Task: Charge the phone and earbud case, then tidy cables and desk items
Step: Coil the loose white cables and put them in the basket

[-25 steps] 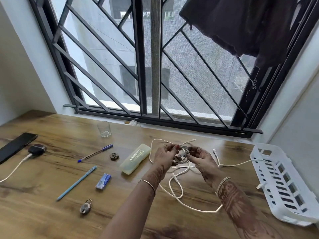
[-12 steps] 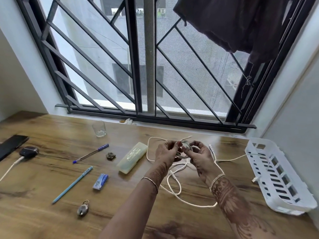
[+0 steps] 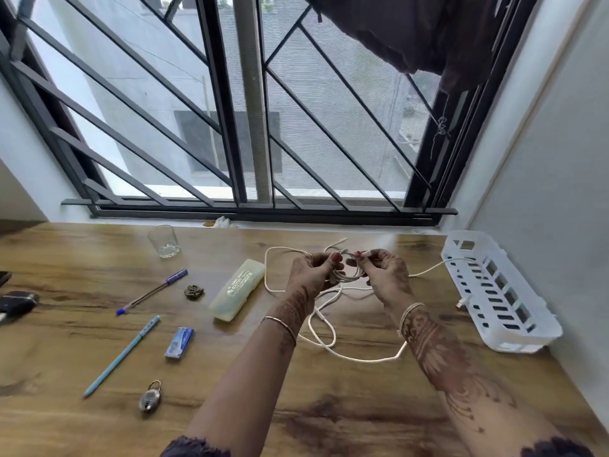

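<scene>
Left hand: your left hand is up above the counter, its fingers curled round a small coil of the white cable.
Right hand: your right hand faces it, just beside; the fingers pinch a strand at the top of the same coil.
Cable: the coil hangs between your 2 hands. The slack drops to the counter in loose loops under your wrists. 1 strand runs right to the rim of the white basket, and 1 plug end lies just beside the basket's near wall.
Earbud case: a dark rounded case sits at the far left edge, well apart from your hands. It is blurred, with a white lead at its near end; you cannot tell whether the lead is plugged in.
Phone: only a dark corner shows at the left edge, beyond the case.
Counter, left of your hands: a pale pencil box lies nearest. Past it are a small dark brown lump, a blue-capped pen, a light blue pen, a small blue pack and a padlock.
Back edge: a clear glass stands upright near the window grille.
</scene>
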Motion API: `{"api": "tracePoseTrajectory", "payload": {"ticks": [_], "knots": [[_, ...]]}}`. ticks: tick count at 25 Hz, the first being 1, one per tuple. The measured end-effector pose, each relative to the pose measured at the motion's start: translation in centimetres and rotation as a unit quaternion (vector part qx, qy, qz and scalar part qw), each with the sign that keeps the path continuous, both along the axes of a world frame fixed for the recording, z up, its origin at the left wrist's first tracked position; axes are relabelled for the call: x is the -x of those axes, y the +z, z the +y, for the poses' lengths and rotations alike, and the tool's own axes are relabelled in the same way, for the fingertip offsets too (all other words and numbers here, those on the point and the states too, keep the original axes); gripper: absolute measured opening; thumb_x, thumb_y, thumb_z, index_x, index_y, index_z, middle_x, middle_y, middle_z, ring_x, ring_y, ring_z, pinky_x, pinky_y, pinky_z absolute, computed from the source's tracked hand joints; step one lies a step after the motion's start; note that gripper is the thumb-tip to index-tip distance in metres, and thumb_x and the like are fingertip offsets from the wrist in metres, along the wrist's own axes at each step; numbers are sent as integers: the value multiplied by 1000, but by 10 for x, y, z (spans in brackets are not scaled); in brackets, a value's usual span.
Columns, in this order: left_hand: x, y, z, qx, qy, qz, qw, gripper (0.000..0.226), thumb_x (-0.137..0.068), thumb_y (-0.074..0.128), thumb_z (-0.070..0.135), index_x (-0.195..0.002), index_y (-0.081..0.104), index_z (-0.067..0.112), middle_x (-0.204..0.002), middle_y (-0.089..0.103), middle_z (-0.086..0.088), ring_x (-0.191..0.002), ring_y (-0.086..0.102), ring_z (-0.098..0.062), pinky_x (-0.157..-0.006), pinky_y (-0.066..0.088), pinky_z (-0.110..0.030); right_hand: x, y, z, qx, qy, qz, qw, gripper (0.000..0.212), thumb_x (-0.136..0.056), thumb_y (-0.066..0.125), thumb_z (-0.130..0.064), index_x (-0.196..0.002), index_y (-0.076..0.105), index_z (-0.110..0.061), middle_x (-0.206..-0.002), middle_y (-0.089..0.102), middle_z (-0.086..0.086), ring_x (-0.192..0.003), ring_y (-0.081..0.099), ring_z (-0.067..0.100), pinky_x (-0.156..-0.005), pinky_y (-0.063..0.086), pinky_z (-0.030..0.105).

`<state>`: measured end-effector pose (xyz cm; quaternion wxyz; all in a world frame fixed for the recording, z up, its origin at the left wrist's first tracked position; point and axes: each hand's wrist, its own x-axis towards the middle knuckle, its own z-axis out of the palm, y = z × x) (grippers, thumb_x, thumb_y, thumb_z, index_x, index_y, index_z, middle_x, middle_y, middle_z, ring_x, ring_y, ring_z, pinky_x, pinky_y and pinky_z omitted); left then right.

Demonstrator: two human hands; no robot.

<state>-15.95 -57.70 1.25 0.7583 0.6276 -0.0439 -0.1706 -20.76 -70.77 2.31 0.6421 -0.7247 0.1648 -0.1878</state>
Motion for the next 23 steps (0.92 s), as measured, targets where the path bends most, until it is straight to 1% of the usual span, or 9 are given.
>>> {"api": "tracePoseTrajectory", "payload": {"ticks": [2, 5, 8, 10, 14, 17, 19, 21, 23], "knots": [[2, 3, -7, 29, -33, 21, 999, 9, -90, 62, 11, -82, 66, 6, -62, 70, 1, -52, 65, -9, -50, 53, -21, 7, 1, -12, -32, -5, 16, 999, 7, -86, 67, -13, -80, 66, -10, -83, 73, 7, -60, 65, -2, -48, 46, 11], [4, 5, -23, 24, -92, 34, 995, 11, -91, 61, 12, -82, 65, 9, -63, 70, 4, -52, 64, -8, -53, 55, -21, 22, 2, -33, -66, -9, 27, 997, 16, -86, 67, -11, -94, 67, 3, -86, 72, 11, -69, 66, 10, -52, 50, 13], [10, 8, -49, 14, -140, 47, 989, 9, -89, 64, 13, -88, 67, 5, -63, 70, 3, -52, 64, -8, -55, 56, -22, 37, 5, -56, -70, -53, 26, 996, 10, -85, 67, -8, -92, 67, 0, -74, 71, 3, -60, 66, 8, -50, 51, 14], [15, 12, -70, 6, -157, 52, 986, 10, -87, 67, 14, -89, 67, 4, -64, 69, 1, -53, 65, -9, -57, 58, -24, 44, 8, -74, -68, -81, 31, 994, 3, -85, 67, -8, -87, 66, -6, -74, 70, 1, -58, 66, 3, -50, 52, 15], [24, 21, -115, -9, -159, 41, 986, 12, -85, 70, 16, -86, 67, 5, -68, 67, -4, -54, 64, -11, -62, 60, -28, 54, 13, -116, -32, -110, 26, 993, 9, -85, 68, -9, -77, 64, -13, -66, 71, -5, -57, 67, 2, -50, 53, 17], [31, 26, -151, -8, -153, 35, 988, 10, -84, 71, 17, -85, 69, 7, -69, 67, -3, -56, 63, -12, -62, 60, -28, 56, 17, -152, 44, -143, 36, 988, 5, -82, 72, -13, -82, 70, -8, -72, 74, 2, -64, 68, 12, -53, 52, 21], [33, 31, -173, -6, -150, 32, 988, 9, -85, 71, 18, -82, 70, 10, -69, 69, -2, -57, 63, -13, -62, 60, -28, 51, 21, -178, 106, -162, 47, 980, 9, -79, 75, -14, -84, 72, -7, -82, 75, 9, -73, 70, 19, -64, 56, 27], [34, 34, -195, -11, -137, 28, 990, 11, -86, 69, 19, -78, 69, 12, -66, 69, 0, -56, 63, -12, -63, 59, -27, 45, 29, -206, 173, -177, 63, 967, 6, -78, 76, -17, -82, 74, -12, -85, 75, 8, -80, 71, 20, -78, 56, 30], [32, 33, -210, -32, -116, 18, 993, 11, -87, 69, 17, -77, 68, 13, -68, 67, -2, -58, 61, -13, -61, 57, -25, 36, 36, -228, 238, -184, 79, 950, 8, -78, 76, -20, -84, 74, -15, -87, 75, 7, -83, 70, 20, -81, 55, 30]]}}
